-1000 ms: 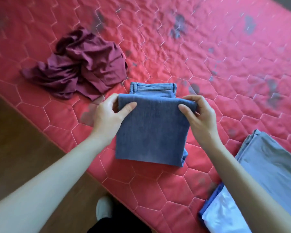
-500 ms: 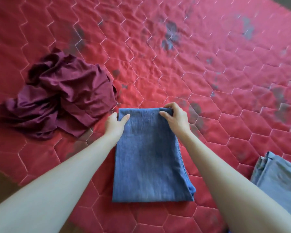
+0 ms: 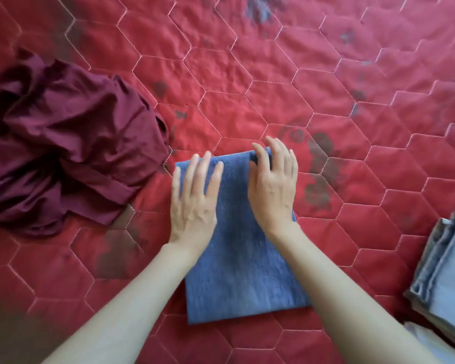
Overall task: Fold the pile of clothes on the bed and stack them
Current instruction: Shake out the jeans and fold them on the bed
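Observation:
Folded blue jeans [image 3: 243, 271] lie flat as a tall rectangle in the middle of the red quilted bed [image 3: 247, 74]. My left hand [image 3: 195, 195] rests palm down on their upper left part, fingers spread. My right hand [image 3: 273, 185] lies palm down on the upper right part, fingertips reaching the far edge. Neither hand grips the cloth. A crumpled maroon garment [image 3: 69, 143] sits unfolded to the left of the jeans. At the right edge is a stack of folded pale blue denim [image 3: 447, 271].
Dark grey stains mark the quilt beyond and to the right of the jeans. A white folded piece [image 3: 428, 340] shows under the right stack. The bed stretches on beyond the jeans.
My hands have let go of the far edge of the jeans and now lie flat on top. The view has moved closer over the bed.

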Tool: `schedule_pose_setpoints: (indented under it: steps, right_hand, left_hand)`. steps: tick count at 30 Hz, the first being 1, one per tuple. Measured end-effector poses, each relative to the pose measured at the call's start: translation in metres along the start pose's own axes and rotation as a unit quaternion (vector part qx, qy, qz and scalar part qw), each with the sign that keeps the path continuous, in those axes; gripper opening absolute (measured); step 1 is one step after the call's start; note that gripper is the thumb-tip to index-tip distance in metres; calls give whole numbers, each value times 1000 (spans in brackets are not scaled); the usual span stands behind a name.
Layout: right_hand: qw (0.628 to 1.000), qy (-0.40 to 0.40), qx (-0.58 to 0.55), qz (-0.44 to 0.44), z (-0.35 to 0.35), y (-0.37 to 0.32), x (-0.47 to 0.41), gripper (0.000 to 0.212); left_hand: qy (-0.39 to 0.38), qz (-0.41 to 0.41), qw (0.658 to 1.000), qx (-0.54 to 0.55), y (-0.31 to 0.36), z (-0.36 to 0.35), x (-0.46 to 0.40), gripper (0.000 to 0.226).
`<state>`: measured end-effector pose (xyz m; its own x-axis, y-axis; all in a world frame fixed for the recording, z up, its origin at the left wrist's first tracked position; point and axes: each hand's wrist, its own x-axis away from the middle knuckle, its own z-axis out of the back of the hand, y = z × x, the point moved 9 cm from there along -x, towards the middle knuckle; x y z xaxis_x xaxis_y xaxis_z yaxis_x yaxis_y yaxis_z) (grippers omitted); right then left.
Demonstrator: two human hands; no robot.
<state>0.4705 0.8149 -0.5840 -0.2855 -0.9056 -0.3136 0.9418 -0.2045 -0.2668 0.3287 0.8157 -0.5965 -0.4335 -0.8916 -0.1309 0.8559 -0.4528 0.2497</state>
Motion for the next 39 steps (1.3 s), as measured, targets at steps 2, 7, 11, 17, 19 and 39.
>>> schedule_pose_setpoints:
  steps: [2,7,11,17,19,39]
  right_hand:
    - [999,-36,12,27,-8,-11,16,37]
    - [977,-185,102,37,-61,15,32,55]
    - [972,-205,107,38,-69,18,32,57]
    - [982,-167,87,-23,-28,9,52,55]
    - [983,-158,80,-41,-12,5,85,54]
    - [968,-168,114,-150,22,96,204,50]
  left_hand:
    - [-37,-47,998,-6,10,-17,4,54]
    - [-144,34,989,1,-17,-60,10,61]
    - [-159,35,987,-13,-15,-66,10,63]
    - [-111,45,991,-54,7,-30,30,61]
    - [-92,29,995,-37,33,-20,60,59]
    - [-149,-106,976,-114,27,-54,26,59]
